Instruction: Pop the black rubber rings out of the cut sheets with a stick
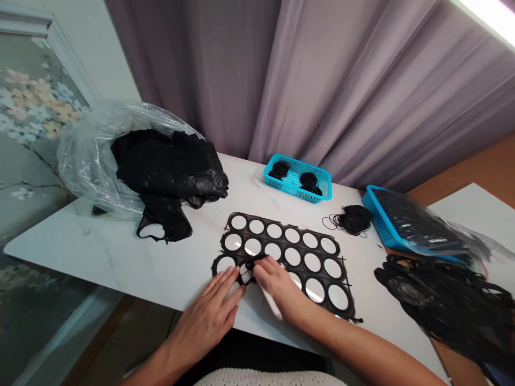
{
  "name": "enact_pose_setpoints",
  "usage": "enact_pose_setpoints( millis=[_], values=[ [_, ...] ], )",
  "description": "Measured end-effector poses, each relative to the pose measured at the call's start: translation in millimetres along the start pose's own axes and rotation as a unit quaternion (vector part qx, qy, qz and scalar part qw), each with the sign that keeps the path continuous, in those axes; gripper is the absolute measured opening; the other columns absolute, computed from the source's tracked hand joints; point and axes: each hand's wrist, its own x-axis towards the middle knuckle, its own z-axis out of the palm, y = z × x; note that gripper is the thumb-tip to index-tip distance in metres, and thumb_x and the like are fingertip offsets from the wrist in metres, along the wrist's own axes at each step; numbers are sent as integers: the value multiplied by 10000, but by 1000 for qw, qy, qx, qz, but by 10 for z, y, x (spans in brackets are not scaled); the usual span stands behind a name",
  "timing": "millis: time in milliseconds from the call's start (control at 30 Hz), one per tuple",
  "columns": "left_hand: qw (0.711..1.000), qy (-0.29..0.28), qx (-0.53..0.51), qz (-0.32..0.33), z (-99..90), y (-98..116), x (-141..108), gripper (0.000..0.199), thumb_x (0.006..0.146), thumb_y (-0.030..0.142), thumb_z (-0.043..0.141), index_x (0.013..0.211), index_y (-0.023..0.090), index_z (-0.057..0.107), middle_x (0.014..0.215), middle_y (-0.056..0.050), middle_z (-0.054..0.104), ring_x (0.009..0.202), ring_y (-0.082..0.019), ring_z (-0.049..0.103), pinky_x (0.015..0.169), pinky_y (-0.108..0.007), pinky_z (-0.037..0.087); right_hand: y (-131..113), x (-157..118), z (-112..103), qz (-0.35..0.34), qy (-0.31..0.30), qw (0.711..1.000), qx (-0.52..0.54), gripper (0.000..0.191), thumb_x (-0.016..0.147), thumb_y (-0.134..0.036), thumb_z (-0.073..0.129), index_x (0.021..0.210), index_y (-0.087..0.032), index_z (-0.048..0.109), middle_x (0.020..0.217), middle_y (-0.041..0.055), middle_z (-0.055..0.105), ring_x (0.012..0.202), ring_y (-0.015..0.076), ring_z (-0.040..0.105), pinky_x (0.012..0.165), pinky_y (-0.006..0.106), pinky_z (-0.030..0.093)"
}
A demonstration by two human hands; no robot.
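Observation:
A thin black sheet [282, 250] with rows of round holes lies on the white table, and the table surface shows through the holes. My left hand [219, 300] rests with outstretched fingers on the sheet's near left corner. Close beside it, my right hand [277, 281] is closed around a slim white-handled tool [270, 301], whose handle sticks out below the fist toward me. Some black material bunches at the right fingertips, over a hole in the near row. The tool's tip is too small and covered to make out.
A clear plastic bag [86, 161] spills black punched sheets [164, 163] at left. Behind stands a blue basket [298, 193] with black ring bundles. Loose black rings [354, 220] lie at right, near another blue basket [380, 220] and a black heap [446, 305].

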Motion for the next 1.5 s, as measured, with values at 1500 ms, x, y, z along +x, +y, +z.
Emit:
enact_pose_setpoints(
  millis=[1500],
  values=[
    [823,-21,-546,-155,-17,-151,1763,412,817,335,714,1211,259,620,1245,-66,591,1173,-253,547,985,-382,455,337,-22,-691,279,180,800,500,434,777,-479,733,681,-209,407,626,-79,469,418,61,448,391,195,293]
  ],
)
